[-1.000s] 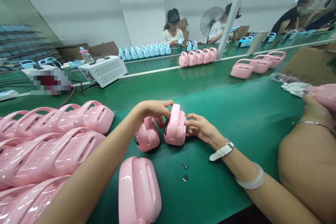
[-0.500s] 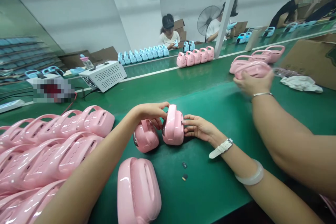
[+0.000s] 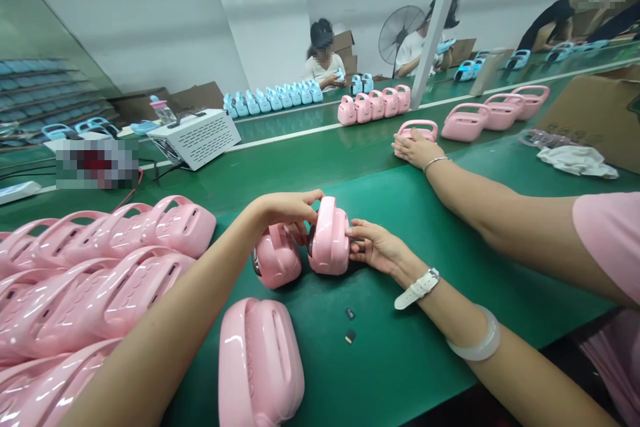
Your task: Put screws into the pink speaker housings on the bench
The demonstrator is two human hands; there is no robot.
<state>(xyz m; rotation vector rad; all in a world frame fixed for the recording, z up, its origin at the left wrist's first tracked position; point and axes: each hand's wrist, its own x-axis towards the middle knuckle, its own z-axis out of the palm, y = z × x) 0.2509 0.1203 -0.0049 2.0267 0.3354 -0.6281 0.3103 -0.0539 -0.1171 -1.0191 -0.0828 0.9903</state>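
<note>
Head view: the upright pink casing (image 3: 330, 239) stands on edge on the green belt (image 3: 450, 227), in front of the person and at the centre of the picture. The left hand (image 3: 289, 207) is arched over the top of this casing from the left, with the wrist raised, the fingers curled down onto its upper edge and closed upon it. The right hand (image 3: 373, 248) is held low at the right of the casing, palm toward it. Its fingers are loosely extended and only the fingertips are pressed against the side wall; nothing is grasped by it. A white wristwatch (image 3: 417, 288) and a pale bangle (image 3: 475, 345) are worn on the right forearm.

A second pink casing (image 3: 277, 259) leans just left of the upright casing, touching it. Two small dark chips (image 3: 350, 324) lie near, toward the person. A heap of pink casings (image 3: 100, 267) lies well to the left. Well beyond it to the right, a co-worker's hand (image 3: 414, 148) rests on another pink casing (image 3: 419, 127).
</note>
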